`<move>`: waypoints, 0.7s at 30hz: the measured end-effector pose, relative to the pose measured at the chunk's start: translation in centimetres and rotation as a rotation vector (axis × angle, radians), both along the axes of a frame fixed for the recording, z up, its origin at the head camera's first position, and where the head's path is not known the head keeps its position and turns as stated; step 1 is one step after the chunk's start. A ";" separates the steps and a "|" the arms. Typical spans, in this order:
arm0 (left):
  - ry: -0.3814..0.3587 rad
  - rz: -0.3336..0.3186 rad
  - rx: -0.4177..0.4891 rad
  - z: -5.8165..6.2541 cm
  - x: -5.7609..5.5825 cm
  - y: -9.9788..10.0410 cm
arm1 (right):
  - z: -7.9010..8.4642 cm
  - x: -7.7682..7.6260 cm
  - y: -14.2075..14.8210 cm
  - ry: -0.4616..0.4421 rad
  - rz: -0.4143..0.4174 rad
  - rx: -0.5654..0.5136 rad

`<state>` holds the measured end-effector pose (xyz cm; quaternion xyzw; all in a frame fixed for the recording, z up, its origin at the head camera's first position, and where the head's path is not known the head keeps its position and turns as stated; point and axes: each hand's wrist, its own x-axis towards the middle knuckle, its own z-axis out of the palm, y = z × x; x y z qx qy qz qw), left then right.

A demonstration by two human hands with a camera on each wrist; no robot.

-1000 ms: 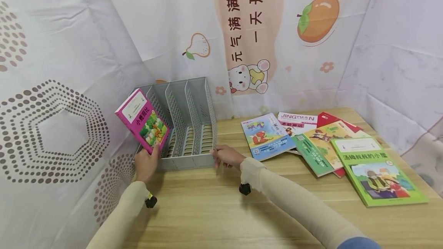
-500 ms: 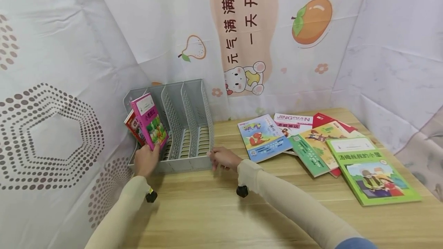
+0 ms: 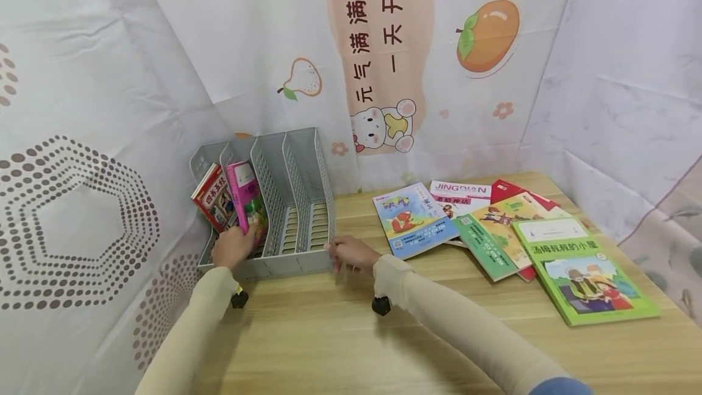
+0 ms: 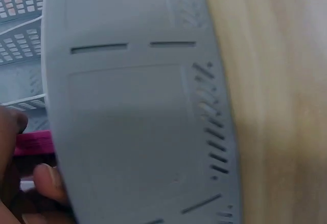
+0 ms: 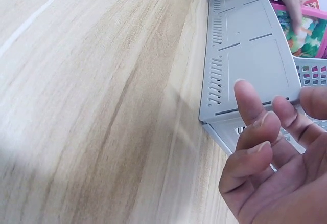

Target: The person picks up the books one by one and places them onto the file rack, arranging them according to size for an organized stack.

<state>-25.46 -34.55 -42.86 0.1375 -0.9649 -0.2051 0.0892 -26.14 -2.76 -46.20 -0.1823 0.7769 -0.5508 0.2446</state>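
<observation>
Pink book [image 3: 249, 194] sits lower than half a second ago, in the grey rack's [image 3: 298, 263] second slot from left; left hand [image 3: 233, 249] grips its near end. Right hand [image 3: 353, 253] pinches rack's near right corner. Two right slots show slatted floors [image 3: 319, 224]; tabletop [image 3: 307, 334] runs along rack's near edge.

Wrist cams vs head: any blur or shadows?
Left wrist: gray rack and tabletop look soft; right wrist: tabletop pale toward upper left, right hand fairly crisp; head: green book title legible, soft shadow beside left sleeve.
</observation>
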 end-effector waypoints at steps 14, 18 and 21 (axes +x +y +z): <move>0.224 -0.019 0.143 4.5 -0.9 0.3 | 0.6 0.6 0.1 0.030 -0.001 0.002; 0.202 -0.006 0.180 4.1 -0.3 0.4 | 0.4 0.5 0.2 0.022 0.007 0.008; 0.233 -0.013 0.196 3.7 -0.1 0.8 | 0.2 0.4 0.3 0.020 0.005 0.006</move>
